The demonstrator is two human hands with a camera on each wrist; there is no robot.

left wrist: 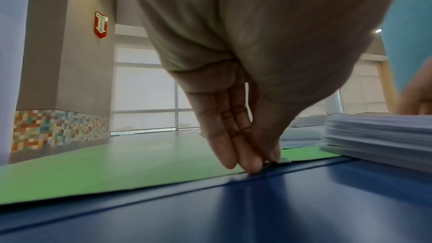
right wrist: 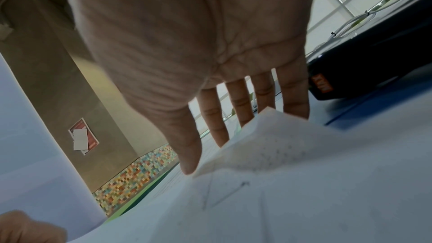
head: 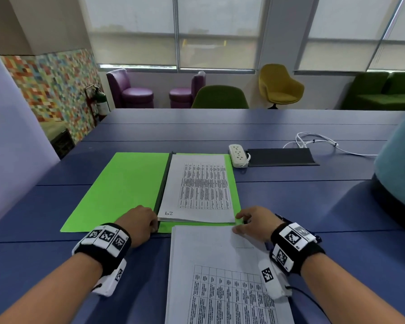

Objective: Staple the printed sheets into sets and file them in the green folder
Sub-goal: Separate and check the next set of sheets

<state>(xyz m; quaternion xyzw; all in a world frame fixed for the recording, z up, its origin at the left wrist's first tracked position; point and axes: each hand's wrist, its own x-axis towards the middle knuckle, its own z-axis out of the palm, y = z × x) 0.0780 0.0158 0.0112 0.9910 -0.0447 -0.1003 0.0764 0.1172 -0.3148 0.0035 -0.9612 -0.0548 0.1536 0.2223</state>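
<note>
The green folder [head: 117,195] lies open on the blue table [head: 56,253], with printed sheets [head: 197,190] resting in its right half. A thicker stack of printed sheets [head: 220,253] lies just in front of it. My left hand [head: 153,224] pinches the folder's near edge by the spine; the left wrist view shows its fingertips [left wrist: 252,165] on the green folder [left wrist: 117,169]. My right hand [head: 237,223] pinches the stack's far right corner. In the right wrist view that corner [right wrist: 268,136] is lifted between thumb and fingers of the hand [right wrist: 205,154]. A black stapler [right wrist: 350,62] lies beside my right wrist.
A white power strip [head: 237,155], a black cable hatch [head: 281,156] and a white cable [head: 313,141] sit behind the folder to the right. A teal rounded object [head: 398,164] stands at the table's right edge. Chairs stand beyond the far edge.
</note>
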